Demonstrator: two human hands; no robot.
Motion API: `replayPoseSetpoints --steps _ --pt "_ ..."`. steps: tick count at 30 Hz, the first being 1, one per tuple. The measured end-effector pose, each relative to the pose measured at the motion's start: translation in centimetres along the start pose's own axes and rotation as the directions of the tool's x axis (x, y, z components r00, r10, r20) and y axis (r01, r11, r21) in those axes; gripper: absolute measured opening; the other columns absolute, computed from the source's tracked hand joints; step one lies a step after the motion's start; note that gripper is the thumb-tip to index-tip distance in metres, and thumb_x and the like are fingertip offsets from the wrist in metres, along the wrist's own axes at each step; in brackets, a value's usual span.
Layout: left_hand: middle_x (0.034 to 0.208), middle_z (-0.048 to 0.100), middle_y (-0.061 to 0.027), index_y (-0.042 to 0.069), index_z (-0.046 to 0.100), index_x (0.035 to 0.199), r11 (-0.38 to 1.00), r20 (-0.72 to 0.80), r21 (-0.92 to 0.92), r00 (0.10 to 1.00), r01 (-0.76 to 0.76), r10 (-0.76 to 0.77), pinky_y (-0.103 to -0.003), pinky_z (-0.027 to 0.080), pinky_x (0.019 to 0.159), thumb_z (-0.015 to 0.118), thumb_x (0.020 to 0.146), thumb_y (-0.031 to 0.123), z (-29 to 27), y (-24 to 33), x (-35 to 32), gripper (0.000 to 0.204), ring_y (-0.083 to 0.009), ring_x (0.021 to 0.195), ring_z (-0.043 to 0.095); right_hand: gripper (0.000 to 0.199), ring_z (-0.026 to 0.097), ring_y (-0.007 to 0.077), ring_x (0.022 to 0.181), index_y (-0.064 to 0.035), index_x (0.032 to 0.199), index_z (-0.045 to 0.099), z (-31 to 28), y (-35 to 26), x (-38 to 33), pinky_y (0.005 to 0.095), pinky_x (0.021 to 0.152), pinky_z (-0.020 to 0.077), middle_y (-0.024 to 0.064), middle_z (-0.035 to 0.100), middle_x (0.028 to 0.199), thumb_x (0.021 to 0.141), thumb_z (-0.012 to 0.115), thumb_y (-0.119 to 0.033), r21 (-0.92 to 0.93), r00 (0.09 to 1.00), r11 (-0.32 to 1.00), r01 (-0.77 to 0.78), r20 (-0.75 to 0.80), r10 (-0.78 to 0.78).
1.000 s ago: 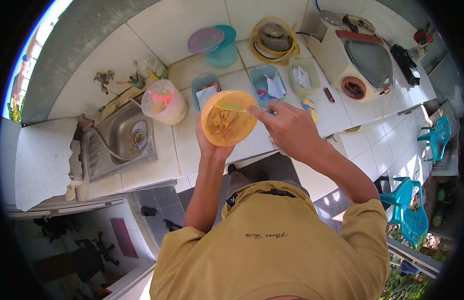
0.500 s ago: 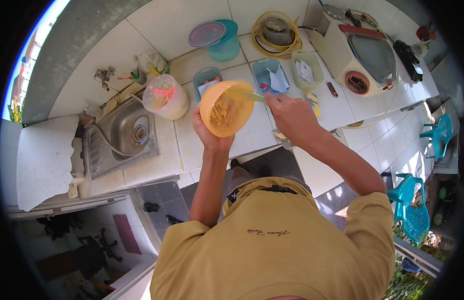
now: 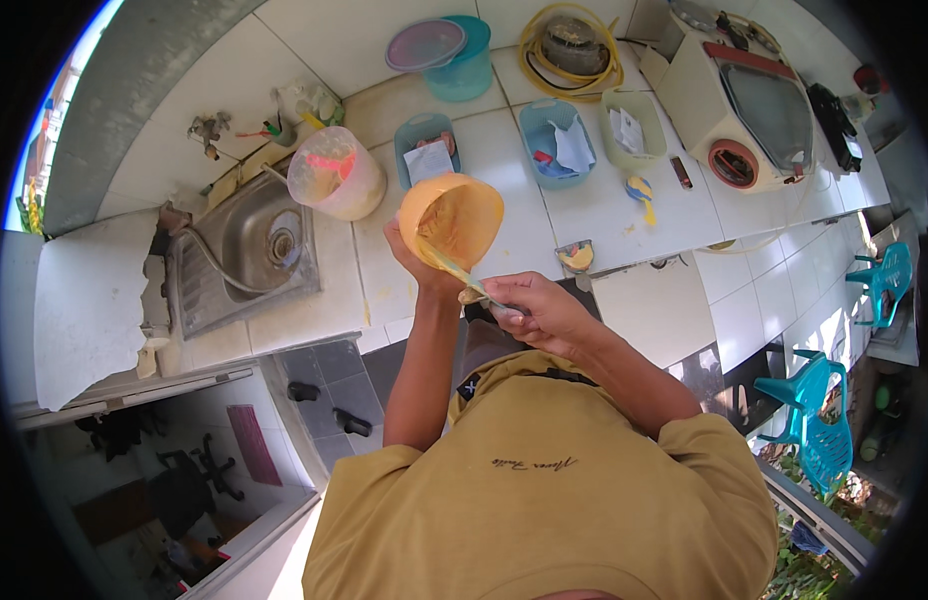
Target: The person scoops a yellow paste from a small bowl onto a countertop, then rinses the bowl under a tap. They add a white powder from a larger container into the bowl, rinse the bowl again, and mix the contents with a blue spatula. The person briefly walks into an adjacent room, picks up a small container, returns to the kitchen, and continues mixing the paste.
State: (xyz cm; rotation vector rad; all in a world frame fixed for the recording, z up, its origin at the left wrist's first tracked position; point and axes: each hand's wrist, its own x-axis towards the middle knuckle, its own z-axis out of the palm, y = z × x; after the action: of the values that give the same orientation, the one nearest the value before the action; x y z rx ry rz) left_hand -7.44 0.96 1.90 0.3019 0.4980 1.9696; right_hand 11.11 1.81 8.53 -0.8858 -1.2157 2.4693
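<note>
Orange bowl (image 3: 452, 220): centre-upper frame, above white tiled counter (image 3: 544, 215), tilted toward wearer, gripped at lower rim by left hand (image 3: 412, 262).
Right hand (image 3: 539, 312): clenched round handle of yellow spatula (image 3: 452, 270); blade at bowl's lower rim.
Change since half second ago: right hand dropped from upper right of bowl to below it; scraping stroke apparently drawn out toward rim.
Nearby: steel sink (image 3: 246, 255) left; translucent pink-tinted tub (image 3: 336, 172) upper left.

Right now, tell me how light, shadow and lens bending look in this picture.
Head view: hard sun whitens the tiled counter; tile lines curve toward the black rim; the orange bowl glows in the left hand; the floor under the sink lies in shade.
</note>
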Motion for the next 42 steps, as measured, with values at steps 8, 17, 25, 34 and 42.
replayPoseSetpoints --steps 8,17,25,34,42 --pt "0.123 0.058 -0.0052 0.013 0.052 0.127 0.987 -0.258 -0.157 0.966 -0.022 -0.019 -0.045 0.048 0.097 0.041 0.094 0.043 6.0 0.0 -1.7 0.046 -0.0254 0.114 0.056 0.041 0.052 0.0136 0.06 -0.0103 0.129 0.06 -2.4 0.9 1.1 0.0285 0.051 0.0428 0.0053 0.055 0.075 0.089 0.06 -0.002 -0.677 0.539 0.38 0.63 0.029 -0.842" --pt "0.123 0.057 -0.0083 0.01 0.051 0.127 0.964 -0.261 -0.261 0.965 -0.039 -0.032 -0.048 0.049 0.096 0.042 0.096 0.037 4.9 0.6 -0.9 0.042 -0.0285 0.114 0.056 0.057 0.055 0.0214 0.062 -0.0191 0.128 0.063 -5.1 5.6 -0.6 0.0306 0.056 0.0471 0.0079 0.056 0.079 0.076 0.065 0.005 -0.926 0.485 0.086 0.368 0.112 -0.867" --pt "0.132 0.054 -0.0127 0.01 0.051 0.129 0.894 -0.164 -0.446 0.98 0.031 -0.115 -0.056 0.039 0.105 0.053 0.093 0.04 5.7 -0.4 -1.0 0.048 -0.0338 0.121 0.051 0.038 0.05 0.0076 0.06 -0.0039 0.131 0.055 -2.3 2.1 -2.8 0.0222 0.056 0.0439 0.005 0.064 0.077 0.094 0.058 -0.007 -0.261 0.832 0.845 0.467 -0.194 -0.52" --pt "0.131 0.054 -0.0101 0.008 0.048 0.133 0.946 -0.213 -0.322 0.976 -0.019 -0.053 -0.05 0.044 0.102 0.045 0.096 0.041 5.6 -1.1 -0.4 0.049 -0.0294 0.121 0.052 0.027 0.045 0.0035 0.053 -0.0029 0.12 0.048 -7.1 4.7 -4.0 0.0172 0.05 0.0335 0.0056 0.063 0.067 0.094 0.056 -0.007 -0.008 0.926 0.966 0.258 -0.282 -0.25" --pt "0.125 0.057 -0.0111 0.006 0.053 0.126 0.998 -0.051 0.039 0.997 -0.047 0.049 -0.044 0.045 0.101 0.036 0.095 0.045 6.9 0.6 -1.0 0.053 -0.0277 0.118 0.053 0.019 0.068 0.0184 0.066 -0.0038 0.104 0.065 -7.6 -6.7 -6.2 0.0296 0.061 0.052 0.0113 0.069 0.076 0.086 0.062 -0.005 -0.923 0.67 0.159 0.351 0.129 -0.731"
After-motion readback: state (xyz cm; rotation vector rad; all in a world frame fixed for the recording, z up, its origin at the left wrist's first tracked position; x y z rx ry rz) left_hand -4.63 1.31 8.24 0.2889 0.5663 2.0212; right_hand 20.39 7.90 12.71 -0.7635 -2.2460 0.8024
